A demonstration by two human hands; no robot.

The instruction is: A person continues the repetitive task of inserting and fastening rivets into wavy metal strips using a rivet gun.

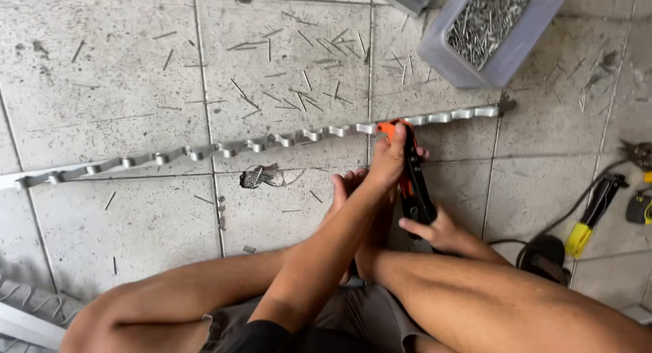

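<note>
A long notched metal strip (224,149) lies across the tiled floor from left to right. Over it stands an orange and black hand riveter (413,183), its orange head touching the strip. My left hand (388,159) is closed around the upper part of the tool, close to the head. My right hand (435,232) grips the lower end of the black handles. My bare legs are folded in front of me, and one foot (346,189) rests on the floor just left of the tool.
A grey plastic bin (441,54) full of metal pins stands at the top right, and several loose pins (299,98) lie scattered on the tiles. A yellow-and-black corded tool (592,217) and a tape measure (638,208) lie to the right. One tile has a broken hole (261,176).
</note>
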